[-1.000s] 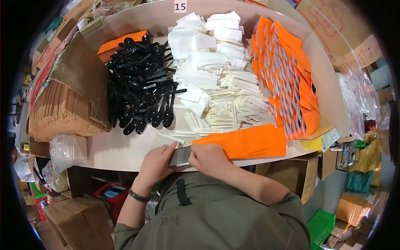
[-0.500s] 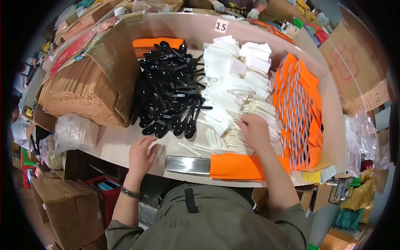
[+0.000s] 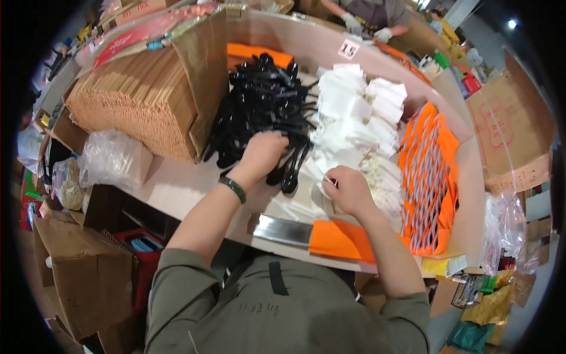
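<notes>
Clock read with twelve at the far side of the pale tabletop [image 3: 184, 184]. The right hand [image 3: 348, 190] pinches a slim white strip [image 3: 326, 179] between thumb and forefinger, just above the table at the near end of a heap of flat white packets [image 3: 348, 115]. Strip's long axis runs ten to four; free tip points towards ten, other end lost inside the fingers. A whitish smear below the hand is too blurred to name.

The left hand [image 3: 263, 154] reaches towards one o'clock into a pile of glossy black plastic spoons [image 3: 259, 97]. Fingers curl downward, tips buried; I cannot tell whether they grasp anything. Nearest spoons lie with bowls towards seven, handles towards one.

At the right hand's eight o'clock, a shiny silver metal strip [image 3: 277, 230] lies flat, long axis ten to four, its far right end covered by a flat bright-orange sleeve [image 3: 339, 239]. The right forearm hides part of that sleeve.

At three, an overlapping row of orange-and-grey sleeves [image 3: 430, 189]. At one, a co-worker in pale gloves [image 3: 352, 25], cut off by the frame's top.
</notes>
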A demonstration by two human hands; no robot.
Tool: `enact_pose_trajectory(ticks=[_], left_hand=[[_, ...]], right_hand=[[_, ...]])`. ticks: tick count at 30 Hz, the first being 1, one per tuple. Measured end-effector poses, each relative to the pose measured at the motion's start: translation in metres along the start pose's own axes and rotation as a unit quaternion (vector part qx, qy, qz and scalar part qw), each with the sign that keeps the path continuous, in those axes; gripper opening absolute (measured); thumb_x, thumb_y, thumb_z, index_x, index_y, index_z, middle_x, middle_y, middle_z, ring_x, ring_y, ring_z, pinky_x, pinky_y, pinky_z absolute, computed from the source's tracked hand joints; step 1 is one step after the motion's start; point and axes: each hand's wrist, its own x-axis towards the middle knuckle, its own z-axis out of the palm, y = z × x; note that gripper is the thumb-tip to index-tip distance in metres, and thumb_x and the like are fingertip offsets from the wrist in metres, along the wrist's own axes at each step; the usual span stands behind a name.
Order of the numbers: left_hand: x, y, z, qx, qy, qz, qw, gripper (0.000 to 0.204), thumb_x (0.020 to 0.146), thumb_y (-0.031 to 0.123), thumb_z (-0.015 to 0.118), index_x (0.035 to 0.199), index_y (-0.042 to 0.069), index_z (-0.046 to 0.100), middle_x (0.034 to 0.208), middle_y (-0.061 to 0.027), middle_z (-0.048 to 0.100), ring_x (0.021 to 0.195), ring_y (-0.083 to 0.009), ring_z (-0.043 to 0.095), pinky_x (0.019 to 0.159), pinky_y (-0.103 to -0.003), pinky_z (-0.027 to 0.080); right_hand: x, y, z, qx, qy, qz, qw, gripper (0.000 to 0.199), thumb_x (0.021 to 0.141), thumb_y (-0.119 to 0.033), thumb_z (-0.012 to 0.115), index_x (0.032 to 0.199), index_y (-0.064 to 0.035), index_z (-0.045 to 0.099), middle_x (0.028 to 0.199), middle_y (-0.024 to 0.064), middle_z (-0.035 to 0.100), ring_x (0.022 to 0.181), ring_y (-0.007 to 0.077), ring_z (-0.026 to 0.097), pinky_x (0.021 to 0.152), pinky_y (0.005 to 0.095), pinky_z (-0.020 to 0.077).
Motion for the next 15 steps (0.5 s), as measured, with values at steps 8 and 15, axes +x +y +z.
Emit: enact_pose_trajectory(ticks=[8, 15], left_hand=[[-0.068, 0.032, -0.041, -0.27, 0.115, -0.123, 0.948, 0.017, 0.088, 0.007, 0.07, 0.105, 0.003, 0.07, 0.085, -0.0101, 0.066, 0.073, -0.024, 0.062, 0.067, -0.032, 0.048], [-0.136, 0.057, -0.026, -0.4, 0.109, -0.248, 0.876, 0.012, 0.091, 0.008, 0.069, 0.101, 0.002, 0.07, 0.081, -0.0083, 0.066, 0.068, -0.0175, 0.06, 0.066, -0.028, 0.047]], right_hand=[[-0.061, -0.026, 0.053, 0.006, -0.128, -0.159, 0.979, 0.012, 0.085, -0.015, 0.067, 0.082, -0.0057, 0.06, 0.084, 0.012, 0.059, 0.078, 0.0349, 0.063, 0.068, 0.0445, 0.0504], [-0.06, -0.038, 0.069, 0.081, -0.075, -0.14, 0.984, 0.017, 0.083, -0.016, 0.07, 0.088, -0.0022, 0.061, 0.085, 0.0146, 0.06, 0.085, 0.0355, 0.063, 0.072, 0.0453, 0.0507]])
